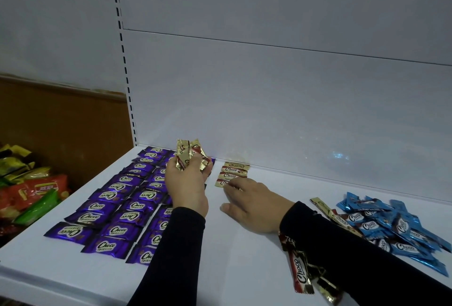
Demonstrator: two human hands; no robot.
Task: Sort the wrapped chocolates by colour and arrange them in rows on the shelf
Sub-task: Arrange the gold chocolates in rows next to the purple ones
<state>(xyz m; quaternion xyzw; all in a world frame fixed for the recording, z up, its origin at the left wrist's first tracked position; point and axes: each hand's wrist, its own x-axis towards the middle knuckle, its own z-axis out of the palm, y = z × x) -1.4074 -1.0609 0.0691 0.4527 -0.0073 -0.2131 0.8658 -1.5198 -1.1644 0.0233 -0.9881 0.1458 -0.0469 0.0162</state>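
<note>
Against backboard, gold chocolates (234, 174) crosswise

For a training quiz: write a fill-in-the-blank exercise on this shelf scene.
1. The left hand holds a bunch of ____ wrapped chocolates.
2. The right hand touches the nearest piece of the gold row with its ____.
3. The neat rows on the left of the shelf are ____.
4. The unsorted pile at the right is mostly ____.

Missing words: gold; fingertips; purple; blue
</note>
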